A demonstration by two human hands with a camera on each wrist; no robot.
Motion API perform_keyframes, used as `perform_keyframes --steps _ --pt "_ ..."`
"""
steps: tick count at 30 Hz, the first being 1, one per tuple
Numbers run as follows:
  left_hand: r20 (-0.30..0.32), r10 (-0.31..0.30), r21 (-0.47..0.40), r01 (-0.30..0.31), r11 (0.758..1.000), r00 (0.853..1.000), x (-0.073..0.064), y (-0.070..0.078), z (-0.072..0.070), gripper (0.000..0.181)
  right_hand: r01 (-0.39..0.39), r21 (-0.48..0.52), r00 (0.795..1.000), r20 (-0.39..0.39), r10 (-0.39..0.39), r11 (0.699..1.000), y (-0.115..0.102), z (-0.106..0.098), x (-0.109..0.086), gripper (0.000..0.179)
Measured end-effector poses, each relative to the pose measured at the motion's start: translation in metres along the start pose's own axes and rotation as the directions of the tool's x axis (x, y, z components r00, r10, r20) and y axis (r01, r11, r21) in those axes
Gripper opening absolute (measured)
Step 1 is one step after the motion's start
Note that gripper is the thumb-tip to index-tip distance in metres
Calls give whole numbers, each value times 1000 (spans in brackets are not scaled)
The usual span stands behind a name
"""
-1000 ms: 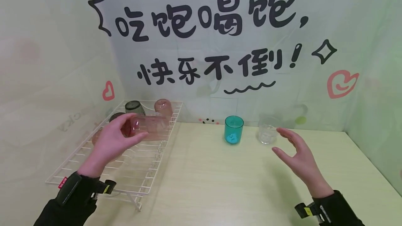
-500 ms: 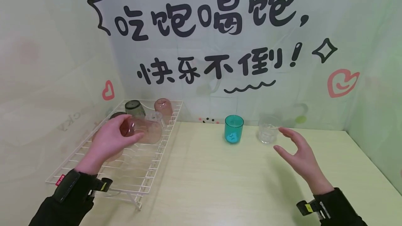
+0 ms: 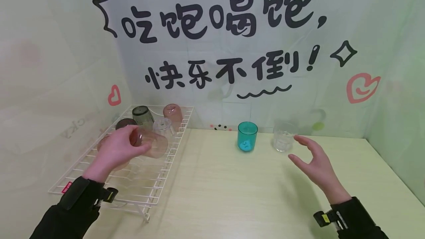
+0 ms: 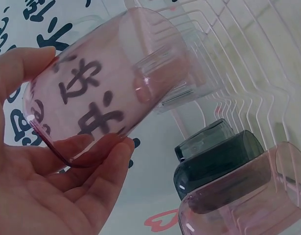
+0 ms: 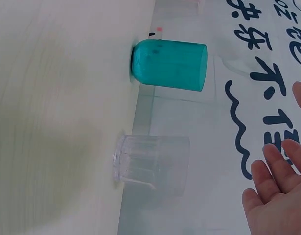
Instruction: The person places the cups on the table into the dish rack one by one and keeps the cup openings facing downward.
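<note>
My left hand [image 3: 114, 150] grips a pink transparent cup [image 3: 156, 145] near its base, thumb on one side and fingers on the other. The cup is tilted over the white wire rack [image 3: 146, 194], its mouth pointing right and downward. In the left wrist view the cup [image 4: 101, 83] overlaps a clear cup [image 4: 199, 73] on the rack. My right hand [image 3: 320, 167] is held above the table with thumb and fingers spread, nothing between them. Nearest to it stands a clear cup [image 3: 282, 142], upright, beside an upright teal cup [image 3: 247, 138].
Upside-down cups stand on the rack: a dark grey cup [image 3: 142, 115], a pink cup [image 3: 173, 113] at the back and a dark cup [image 3: 125, 122] partly behind my left hand. A printed cloth wall [image 3: 206, 113] closes off the table's back edge.
The pink cup in my left hand has come down and left, its mouth tipping from nearly sideways to lower. The clear cup on the rack now shows behind it. My right hand barely moves.
</note>
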State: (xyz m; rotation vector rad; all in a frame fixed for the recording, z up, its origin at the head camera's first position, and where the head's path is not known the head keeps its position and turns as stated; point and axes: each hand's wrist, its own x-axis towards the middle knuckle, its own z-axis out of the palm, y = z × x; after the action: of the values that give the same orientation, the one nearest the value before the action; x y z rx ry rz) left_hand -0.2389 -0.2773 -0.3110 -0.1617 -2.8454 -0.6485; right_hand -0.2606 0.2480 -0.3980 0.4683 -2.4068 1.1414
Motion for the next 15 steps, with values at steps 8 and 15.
perform_keyframes --steps 8,15 --pt "56 -23 9 23 1000 998 6 -3 4 45 11 -24 1000 -9 -11 1000 6 2 1 59" --pt "84 -6 11 5 1000 996 12 -1 5 33 -1 -27 1000 0 1 1000 7 1 1 59"
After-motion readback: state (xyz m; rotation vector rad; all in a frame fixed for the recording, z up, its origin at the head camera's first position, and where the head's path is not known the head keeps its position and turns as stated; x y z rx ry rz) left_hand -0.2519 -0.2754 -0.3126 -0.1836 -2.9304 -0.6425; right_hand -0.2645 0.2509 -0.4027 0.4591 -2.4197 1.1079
